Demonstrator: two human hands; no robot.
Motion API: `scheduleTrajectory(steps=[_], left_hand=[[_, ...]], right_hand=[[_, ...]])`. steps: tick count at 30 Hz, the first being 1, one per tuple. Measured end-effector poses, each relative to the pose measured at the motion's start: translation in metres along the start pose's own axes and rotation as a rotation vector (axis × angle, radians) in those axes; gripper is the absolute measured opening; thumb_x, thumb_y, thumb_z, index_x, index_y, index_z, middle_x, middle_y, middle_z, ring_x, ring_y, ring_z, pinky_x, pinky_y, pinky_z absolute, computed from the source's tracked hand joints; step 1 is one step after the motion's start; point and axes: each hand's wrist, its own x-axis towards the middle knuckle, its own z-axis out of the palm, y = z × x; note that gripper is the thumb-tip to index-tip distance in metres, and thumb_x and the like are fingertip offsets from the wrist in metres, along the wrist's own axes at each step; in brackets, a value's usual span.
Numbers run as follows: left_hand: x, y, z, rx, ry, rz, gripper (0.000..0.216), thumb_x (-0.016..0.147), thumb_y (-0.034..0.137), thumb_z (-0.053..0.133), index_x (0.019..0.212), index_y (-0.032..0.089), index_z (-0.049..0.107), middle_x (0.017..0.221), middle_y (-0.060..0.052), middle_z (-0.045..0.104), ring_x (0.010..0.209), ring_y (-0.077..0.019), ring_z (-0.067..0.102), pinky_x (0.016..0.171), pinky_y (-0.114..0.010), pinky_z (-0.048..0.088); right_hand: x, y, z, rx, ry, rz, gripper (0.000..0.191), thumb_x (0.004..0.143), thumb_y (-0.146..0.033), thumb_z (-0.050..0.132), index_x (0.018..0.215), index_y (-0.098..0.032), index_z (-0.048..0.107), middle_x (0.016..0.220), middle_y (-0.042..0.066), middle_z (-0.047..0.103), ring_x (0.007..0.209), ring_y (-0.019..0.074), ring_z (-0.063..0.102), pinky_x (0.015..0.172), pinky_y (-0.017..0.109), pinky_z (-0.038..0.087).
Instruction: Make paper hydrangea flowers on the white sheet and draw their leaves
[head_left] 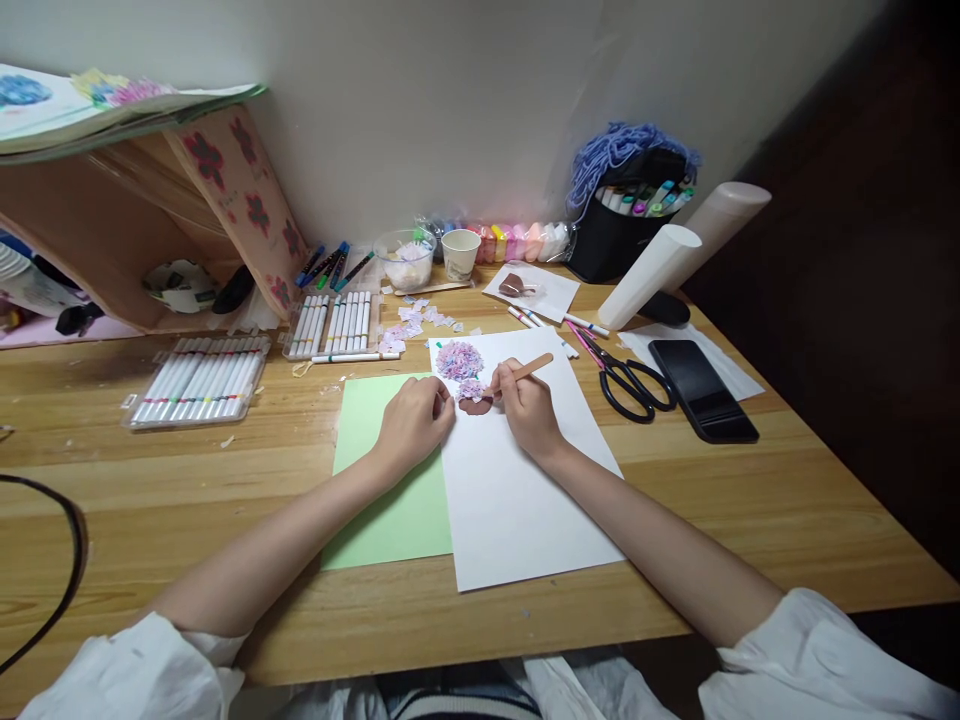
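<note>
A white sheet of paper (517, 500) lies on the wooden desk (225, 480), overlapping a green sheet (382, 500). Near the white sheet's top sits a round pink and blue collage of paper bits (459, 360), with a brown shape (474, 405) below it. My right hand (529, 405) is closed around a wooden stick (534, 367) whose tip touches the brown shape. My left hand (412, 420) rests curled at the white sheet's left edge, fingertips pinched beside the collage; what they hold is hidden.
Black scissors (630, 380) and a black phone (701, 390) lie to the right. Trays of markers (199, 380) (334, 325), loose paper bits (412, 325), a plastic bowl (405, 260), a paper cup (459, 253), a marker bag (622, 230) and white tubes (649, 275) crowd the back.
</note>
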Motion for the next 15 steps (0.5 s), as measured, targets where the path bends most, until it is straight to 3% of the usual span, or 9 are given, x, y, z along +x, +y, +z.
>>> scheduleTrajectory(steps=[15], left_hand=[[-0.0002,0.0002,0.0009,0.011,0.002,0.007,0.009,0.085,0.023,0.051,0.076,0.021,0.051,0.071,-0.002,0.061,0.074,-0.0205,0.055,0.058,-0.031,0.036]], right_hand=[[0.0002,0.0019,0.0009,-0.033,-0.005,0.013,0.037,0.098,-0.042,0.029,0.072,-0.022,0.046,0.063,0.000,0.056,0.061,0.0158,0.057,0.061,0.027,0.042]])
